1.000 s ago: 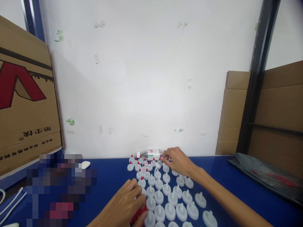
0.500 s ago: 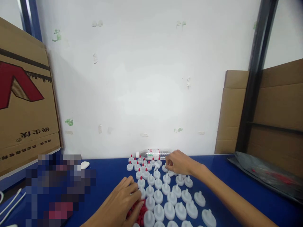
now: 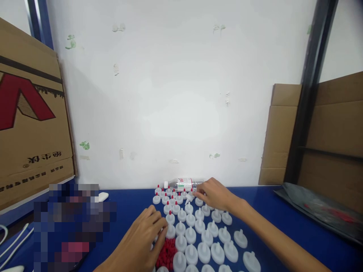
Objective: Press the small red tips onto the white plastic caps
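Many white round caps with upright nozzles (image 3: 203, 252) stand in loose rows on the blue tabletop. Several at the back left carry small red tips (image 3: 170, 213). My left hand (image 3: 144, 236) has its fingers and thumb drawn together beside a white cap (image 3: 170, 231), just above a heap of small red tips (image 3: 166, 254). Whatever its fingertips pinch is hidden. Reaching to the back, my right hand (image 3: 212, 193) curls its fingers in at a red-tipped cap (image 3: 191, 193), close by another white cap (image 3: 199, 201). I cannot see what lies between its fingertips.
A clear plastic bottle (image 3: 185, 184) lies on its side against the white wall. Cardboard stands at left (image 3: 31, 151) and right (image 3: 279, 132). A dark plastic bag (image 3: 317, 207) lies at right; white cables (image 3: 17, 241) and a pixelated patch (image 3: 70, 226) are at left.
My left hand has lifted back from the red heap, uncovering more of it, toward the white cap above. The right fingertips have shifted slightly left and up. The view has moved a little.
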`<action>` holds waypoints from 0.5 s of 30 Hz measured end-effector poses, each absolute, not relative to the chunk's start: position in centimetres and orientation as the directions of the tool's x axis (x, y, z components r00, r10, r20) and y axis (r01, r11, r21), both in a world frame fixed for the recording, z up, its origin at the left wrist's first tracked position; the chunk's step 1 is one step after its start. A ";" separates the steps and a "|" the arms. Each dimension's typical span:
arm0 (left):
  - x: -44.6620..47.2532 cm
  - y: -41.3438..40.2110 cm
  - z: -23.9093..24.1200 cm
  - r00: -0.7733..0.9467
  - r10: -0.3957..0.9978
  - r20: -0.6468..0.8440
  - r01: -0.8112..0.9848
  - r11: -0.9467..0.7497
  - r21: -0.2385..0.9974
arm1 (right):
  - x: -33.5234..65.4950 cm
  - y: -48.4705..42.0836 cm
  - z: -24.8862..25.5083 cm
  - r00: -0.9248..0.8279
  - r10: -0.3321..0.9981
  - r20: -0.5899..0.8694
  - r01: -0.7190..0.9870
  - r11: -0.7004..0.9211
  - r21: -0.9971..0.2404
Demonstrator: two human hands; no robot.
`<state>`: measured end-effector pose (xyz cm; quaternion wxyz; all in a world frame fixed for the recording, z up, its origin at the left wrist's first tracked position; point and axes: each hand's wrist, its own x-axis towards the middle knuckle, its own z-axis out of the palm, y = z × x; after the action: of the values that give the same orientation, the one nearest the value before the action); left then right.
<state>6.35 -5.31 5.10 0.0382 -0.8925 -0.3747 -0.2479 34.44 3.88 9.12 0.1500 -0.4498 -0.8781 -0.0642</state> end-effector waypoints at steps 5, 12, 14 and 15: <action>5.8 -4.6 5.3 0.510 0.676 0.532 0.691 -0.690 0.214 | 31.6 1.7 8.5 -0.665 0.654 0.362 0.682 0.729 -0.065; 5.1 -4.2 4.9 0.440 0.653 0.617 0.724 -0.664 0.187 | 28.6 -1.1 6.8 -0.776 0.557 0.296 0.538 0.830 -0.151; 5.2 -4.2 4.8 0.433 0.659 0.615 0.733 -0.655 0.186 | 28.6 -1.4 6.8 -0.785 0.559 0.266 0.528 0.829 -0.185; 5.2 -4.3 4.8 0.430 0.662 0.613 0.734 -0.652 0.189 | 28.7 -1.5 6.9 -0.788 0.563 0.251 0.526 0.826 -0.202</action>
<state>5.23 -4.27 4.76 0.0533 -0.8440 -0.4136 -0.3373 28.66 -1.52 6.85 0.1513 -0.2884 -0.9435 0.0606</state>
